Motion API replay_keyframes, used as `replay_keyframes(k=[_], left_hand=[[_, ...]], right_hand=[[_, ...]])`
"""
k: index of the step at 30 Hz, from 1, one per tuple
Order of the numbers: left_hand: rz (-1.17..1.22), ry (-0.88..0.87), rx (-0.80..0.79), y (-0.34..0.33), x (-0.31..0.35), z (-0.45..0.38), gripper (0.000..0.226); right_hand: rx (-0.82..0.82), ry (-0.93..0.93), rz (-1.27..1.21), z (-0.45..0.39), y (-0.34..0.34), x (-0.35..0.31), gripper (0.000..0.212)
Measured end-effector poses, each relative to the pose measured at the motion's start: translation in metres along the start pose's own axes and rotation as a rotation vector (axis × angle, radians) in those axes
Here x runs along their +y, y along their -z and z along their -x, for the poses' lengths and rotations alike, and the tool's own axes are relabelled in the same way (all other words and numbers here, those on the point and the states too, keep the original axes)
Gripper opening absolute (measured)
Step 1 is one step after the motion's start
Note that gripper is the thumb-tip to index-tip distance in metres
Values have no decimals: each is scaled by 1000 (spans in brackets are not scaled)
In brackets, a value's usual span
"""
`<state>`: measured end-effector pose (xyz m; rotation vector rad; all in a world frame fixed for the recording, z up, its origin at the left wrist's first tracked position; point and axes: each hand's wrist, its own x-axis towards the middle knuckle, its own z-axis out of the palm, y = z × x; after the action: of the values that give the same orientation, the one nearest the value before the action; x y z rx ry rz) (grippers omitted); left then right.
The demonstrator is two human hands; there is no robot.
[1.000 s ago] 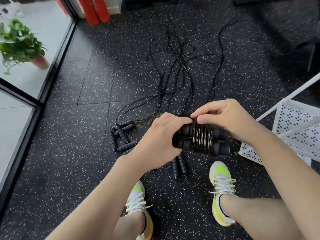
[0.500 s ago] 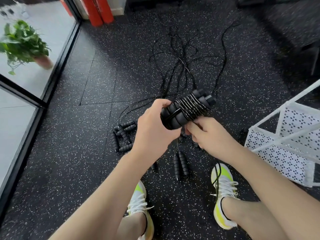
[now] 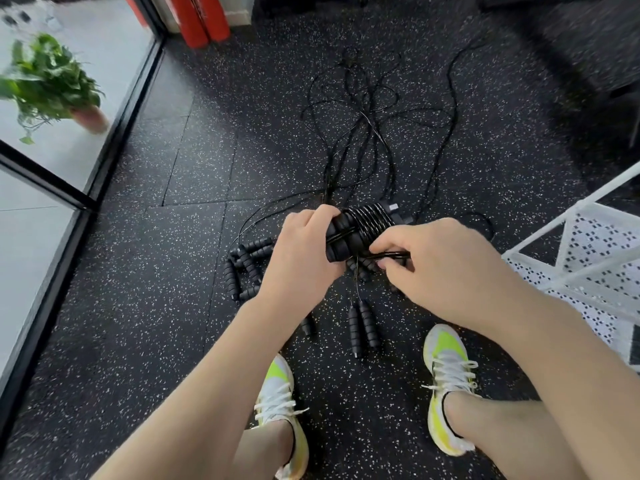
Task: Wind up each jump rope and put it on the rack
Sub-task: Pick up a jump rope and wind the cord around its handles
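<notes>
A potted plant [image 3: 52, 84] stands behind the glass at the floor's far left corner. On the speckled floor [image 3: 156, 306], left of centre, lies a cluster of black foam handles [image 3: 244, 268], their cords [image 3: 363, 133] running away toward the far edge in a tangle. The left hand [image 3: 301, 258] grips the wound jump rope [image 3: 363, 226] by one end of its paired handles, held above the floor. The right hand [image 3: 443, 268] pinches the loose cord end [image 3: 393, 254] just under the bundle. Another pair of handles [image 3: 362, 325] lies on the floor between two white-and-yellow shoes [image 3: 448, 382]. The white rack [image 3: 588, 258] stands at the floor's right edge
</notes>
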<state>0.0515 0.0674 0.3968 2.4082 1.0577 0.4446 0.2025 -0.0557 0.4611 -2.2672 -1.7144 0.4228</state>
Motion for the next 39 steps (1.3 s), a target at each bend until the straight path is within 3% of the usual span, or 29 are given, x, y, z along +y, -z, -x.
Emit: replay_keyframes(k=[9,16,20,26,31,35,39], left_hand=[[-82,-342,-44,-11,8,4,58],[-18,-456,-160,-10,16,9,60],[177,-385,-188,-6,22,13,59],[396,-212,-205,4,36,18,83],[473,-34,-58,4,33,13,84],[382,126,39,2,28,4,90],[182,162,41,4,16,-6,89]], right_hand=[[55,195,-126,-12,12,31,14],[-7,-11,-553,-16,12,55,17],[-21,-51,-718,-17,8,62,16],[-120,-125,-1128,-20,-8,64,12],[-161,-274,-862,-15,-35,49,33],[-198,-306,-1052,-21,-54,27,30],[-272,-226,-949,-19,-51,23,30]])
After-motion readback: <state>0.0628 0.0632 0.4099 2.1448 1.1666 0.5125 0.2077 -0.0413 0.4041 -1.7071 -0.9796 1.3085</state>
